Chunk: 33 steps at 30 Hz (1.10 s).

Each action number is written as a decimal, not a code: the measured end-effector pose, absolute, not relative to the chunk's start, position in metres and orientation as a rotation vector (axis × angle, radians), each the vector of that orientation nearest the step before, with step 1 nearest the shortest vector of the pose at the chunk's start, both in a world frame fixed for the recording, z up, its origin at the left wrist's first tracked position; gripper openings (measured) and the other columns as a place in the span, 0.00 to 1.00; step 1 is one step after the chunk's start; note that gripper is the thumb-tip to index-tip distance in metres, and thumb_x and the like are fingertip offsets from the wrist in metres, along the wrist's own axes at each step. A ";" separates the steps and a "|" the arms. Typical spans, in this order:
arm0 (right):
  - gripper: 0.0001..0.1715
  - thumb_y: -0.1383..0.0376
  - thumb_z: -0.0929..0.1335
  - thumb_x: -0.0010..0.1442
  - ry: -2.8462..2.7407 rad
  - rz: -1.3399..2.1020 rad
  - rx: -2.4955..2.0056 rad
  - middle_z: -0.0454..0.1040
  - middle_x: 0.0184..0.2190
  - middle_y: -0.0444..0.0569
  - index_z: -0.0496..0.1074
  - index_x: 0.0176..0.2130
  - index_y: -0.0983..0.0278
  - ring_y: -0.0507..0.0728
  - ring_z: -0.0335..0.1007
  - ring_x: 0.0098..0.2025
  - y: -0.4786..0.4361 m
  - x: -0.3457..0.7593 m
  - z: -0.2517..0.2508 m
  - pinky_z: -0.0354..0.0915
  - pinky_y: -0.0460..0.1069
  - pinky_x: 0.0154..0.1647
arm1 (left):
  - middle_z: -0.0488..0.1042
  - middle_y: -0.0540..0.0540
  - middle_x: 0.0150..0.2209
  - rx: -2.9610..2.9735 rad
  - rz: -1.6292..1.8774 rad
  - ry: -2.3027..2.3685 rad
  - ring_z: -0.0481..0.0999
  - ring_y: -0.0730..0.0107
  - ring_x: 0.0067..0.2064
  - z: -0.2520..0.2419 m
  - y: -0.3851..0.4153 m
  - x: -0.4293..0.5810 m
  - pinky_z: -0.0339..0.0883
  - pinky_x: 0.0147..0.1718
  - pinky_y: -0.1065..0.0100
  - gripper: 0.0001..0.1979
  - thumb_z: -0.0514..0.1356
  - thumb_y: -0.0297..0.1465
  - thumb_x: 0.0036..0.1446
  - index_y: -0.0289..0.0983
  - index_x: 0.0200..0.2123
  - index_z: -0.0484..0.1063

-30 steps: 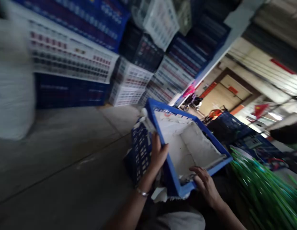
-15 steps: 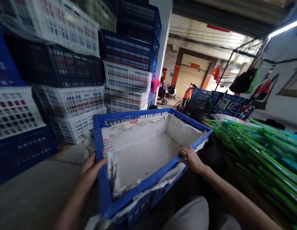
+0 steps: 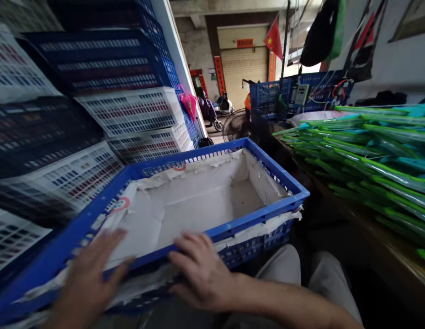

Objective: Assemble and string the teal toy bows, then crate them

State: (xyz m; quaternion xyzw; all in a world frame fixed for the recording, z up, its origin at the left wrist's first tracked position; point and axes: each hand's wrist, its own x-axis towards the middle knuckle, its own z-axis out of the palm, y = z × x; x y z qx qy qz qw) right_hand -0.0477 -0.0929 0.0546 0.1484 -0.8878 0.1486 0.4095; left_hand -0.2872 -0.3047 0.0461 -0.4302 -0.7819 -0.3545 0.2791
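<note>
A blue plastic crate [image 3: 267, 211] with a torn whitish lining [image 3: 195, 205] stands in front of my knees; only a few dark specks show on its bottom. My left hand [image 3: 91, 278], blurred, is over the near left part of the rim with its fingers spread, holding nothing. My right hand [image 3: 199, 269] lies at the near rim, its fingers bent over the edge and the thumb lower on the outside.
Stacked white crates [image 3: 133, 109] and dark blue crates [image 3: 106, 59] rise at the left. Green packaged items [image 3: 377, 160] lie heaped on a table [image 3: 380, 237] at the right. Beyond are a fan [image 3: 235, 125], scooters [image 3: 224, 105] and part of a person in orange [image 3: 247, 101].
The view has turned and the crate looks longer toward the lower left. My left hand has come off the crate's left end and opened; my right hand has shifted left along the near rim.
</note>
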 end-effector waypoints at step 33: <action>0.42 0.66 0.69 0.60 -2.312 1.115 -0.173 0.58 0.71 0.68 0.58 0.70 0.69 0.70 0.53 0.74 -0.018 0.047 -0.143 0.60 0.67 0.71 | 0.72 0.50 0.27 -0.778 -0.604 -2.797 0.74 0.28 0.56 0.089 -0.223 -0.308 0.61 0.62 0.34 0.17 0.60 0.38 0.29 0.49 0.29 0.64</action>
